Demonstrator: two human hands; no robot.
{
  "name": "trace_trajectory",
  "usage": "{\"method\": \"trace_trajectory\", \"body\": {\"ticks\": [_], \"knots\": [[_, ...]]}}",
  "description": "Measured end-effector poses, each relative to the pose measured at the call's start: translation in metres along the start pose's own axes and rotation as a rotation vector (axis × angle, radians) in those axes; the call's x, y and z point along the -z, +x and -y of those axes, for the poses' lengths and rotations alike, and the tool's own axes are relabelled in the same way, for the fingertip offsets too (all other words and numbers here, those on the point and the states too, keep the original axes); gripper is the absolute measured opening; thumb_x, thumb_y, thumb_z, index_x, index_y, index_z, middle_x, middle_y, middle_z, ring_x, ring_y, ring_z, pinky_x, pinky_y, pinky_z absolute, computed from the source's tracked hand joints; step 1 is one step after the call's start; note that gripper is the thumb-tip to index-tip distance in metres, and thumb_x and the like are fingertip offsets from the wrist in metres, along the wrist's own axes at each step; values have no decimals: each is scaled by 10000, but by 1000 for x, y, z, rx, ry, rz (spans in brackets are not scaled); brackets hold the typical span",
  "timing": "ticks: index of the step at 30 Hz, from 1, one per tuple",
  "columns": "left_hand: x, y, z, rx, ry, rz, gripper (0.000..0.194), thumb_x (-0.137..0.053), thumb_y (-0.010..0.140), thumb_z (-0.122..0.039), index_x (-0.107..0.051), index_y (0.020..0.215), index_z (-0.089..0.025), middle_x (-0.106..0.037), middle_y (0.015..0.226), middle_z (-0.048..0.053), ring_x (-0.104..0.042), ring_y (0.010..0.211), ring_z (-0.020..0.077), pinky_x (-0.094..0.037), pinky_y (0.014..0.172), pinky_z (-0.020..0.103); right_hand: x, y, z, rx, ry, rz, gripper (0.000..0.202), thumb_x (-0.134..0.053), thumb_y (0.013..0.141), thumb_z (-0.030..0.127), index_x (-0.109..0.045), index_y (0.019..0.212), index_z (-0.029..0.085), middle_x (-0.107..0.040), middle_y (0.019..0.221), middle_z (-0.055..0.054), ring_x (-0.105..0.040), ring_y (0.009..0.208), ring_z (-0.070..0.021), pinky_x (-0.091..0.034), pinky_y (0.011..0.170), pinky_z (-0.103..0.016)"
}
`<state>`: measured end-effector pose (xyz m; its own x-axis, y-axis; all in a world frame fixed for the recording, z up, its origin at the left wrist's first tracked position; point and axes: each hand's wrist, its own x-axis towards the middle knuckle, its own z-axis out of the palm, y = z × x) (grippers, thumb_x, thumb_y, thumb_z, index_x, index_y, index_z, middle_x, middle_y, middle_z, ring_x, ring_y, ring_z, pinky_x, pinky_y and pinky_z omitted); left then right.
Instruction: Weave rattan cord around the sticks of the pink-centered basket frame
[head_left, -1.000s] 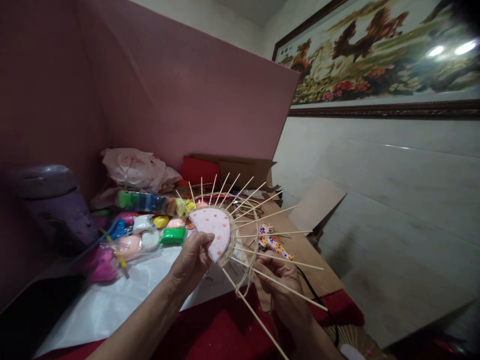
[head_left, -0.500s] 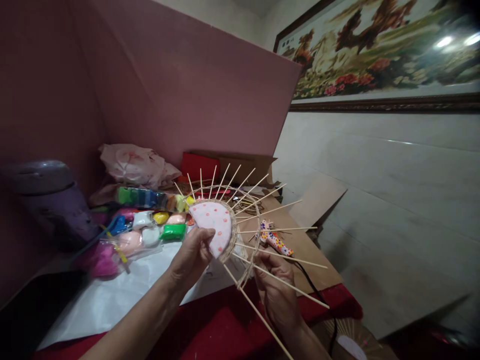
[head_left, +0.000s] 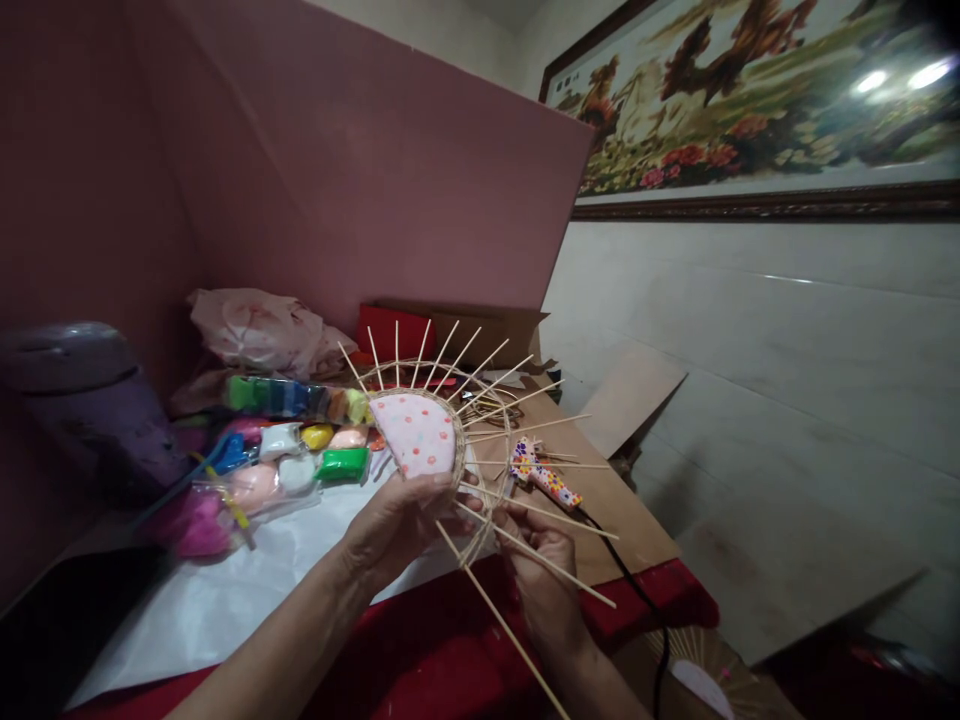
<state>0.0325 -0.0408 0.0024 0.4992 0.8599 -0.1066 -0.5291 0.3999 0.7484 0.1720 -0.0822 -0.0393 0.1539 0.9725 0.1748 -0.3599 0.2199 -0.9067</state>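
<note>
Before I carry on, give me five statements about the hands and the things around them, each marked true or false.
1. The left hand grips the dotted half-circle near its lower end. True.
2. The right hand touches the purple bottle. False: it is at the twine.
3. Thin sticks fan out around the half-circle. True.
4. The cord is white. False: it is black.
5. The green packet lies in the left hand. False: it lies on the table.
</note>
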Motion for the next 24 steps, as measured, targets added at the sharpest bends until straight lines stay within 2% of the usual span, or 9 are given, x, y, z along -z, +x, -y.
{"method": "trace_trajectory", "body": {"ticks": [4,8,16,21,24], "knots": [[1,1,2,88,-5,108,166,-585,730,-176,-680,816,-71,-679,807,132,-622,714,192,-497,672,317,-1,-1,1,-30,7,-7,193,-684,729,300,-688,887,189,-704,782,-43,-652,698,-210,-521,622,-328],[1,2,3,95,-13,103,140,-580,727,-161,-690,762,-82,-669,832,129,-609,742,197,-492,667,326,2,-2,0,-6,-16,-33,171,-676,737,310,-693,852,184,-708,796,-49,-659,735,-219,-529,620,-319],[2,2,1,124,-48,132,161,-530,757,-145,-673,713,-86,-646,817,104,-593,770,205,-495,727,403,9,1,-4,54,-123,-116,158,-668,749,325,-672,803,176,-707,794,-39,-652,775,-192,-510,733,-306],[2,2,1,166,-44,187,199,-492,785,-171,-674,805,-94,-634,851,108,-587,790,209,-487,745,446,11,4,-8,34,-60,-97,170,-661,749,342,-638,820,190,-699,760,-24,-660,713,-196,-530,636,-299],[1,2,1,155,-27,199,182,-509,780,-180,-671,796,-98,-635,870,117,-588,790,208,-496,698,398,8,5,-7,12,-40,-113,193,-677,728,361,-634,799,187,-696,730,-32,-661,700,-211,-532,576,-300]]}}
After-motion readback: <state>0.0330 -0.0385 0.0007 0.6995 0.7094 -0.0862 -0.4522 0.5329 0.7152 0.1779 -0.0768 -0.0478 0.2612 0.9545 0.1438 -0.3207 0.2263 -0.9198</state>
